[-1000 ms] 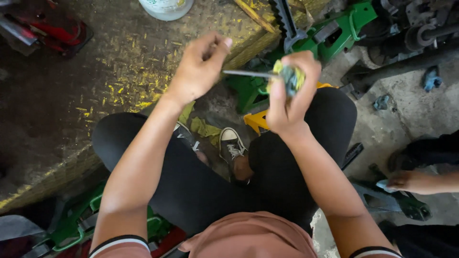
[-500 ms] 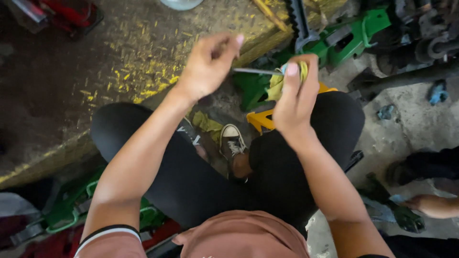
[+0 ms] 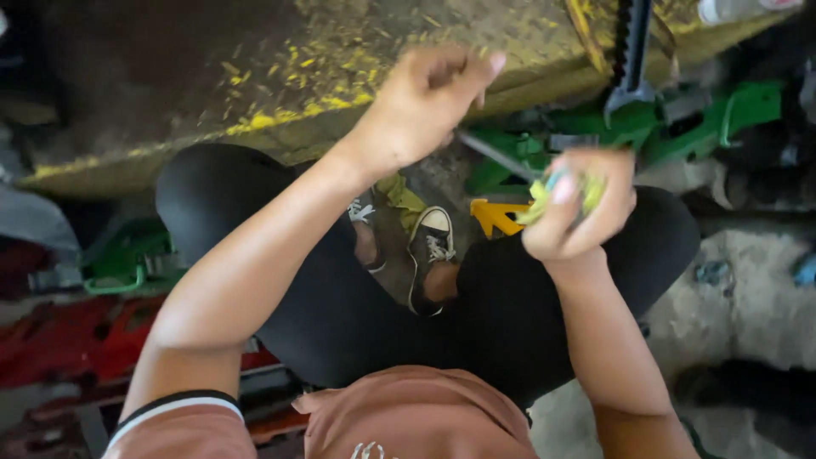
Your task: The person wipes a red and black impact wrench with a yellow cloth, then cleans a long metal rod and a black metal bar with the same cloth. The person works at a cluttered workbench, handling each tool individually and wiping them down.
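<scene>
Item: thin metal rod (image 3: 493,155), grey, straight, held in the air above the crossed legs, slanting from the left hand (image 3: 421,102) down to the right hand (image 3: 578,208).
Left grip: closed in a fist round the rod's upper end, thumb laid along the top.
Right grip: closed round a wad of yellow-green cloth (image 3: 565,191), which wraps the rod's lower end; blurred, exact finger placement not clear.
Handling, by judgement: rod light, stiff, likely slick with oil or dirt; best taken at the ends, as now, bare metal in one hand and cloth as padding in the other. Cloth soft, limp, easily bunched, good for friction.
Surroundings: worn yellow-painted steel plate (image 3: 280,76) along the top edge of the floor area; green metal frame (image 3: 680,119) beyond the right hand; yellow part (image 3: 493,217) by the right knee; sneaker (image 3: 429,246) between the knees; red frames (image 3: 59,340) at lower left.
</scene>
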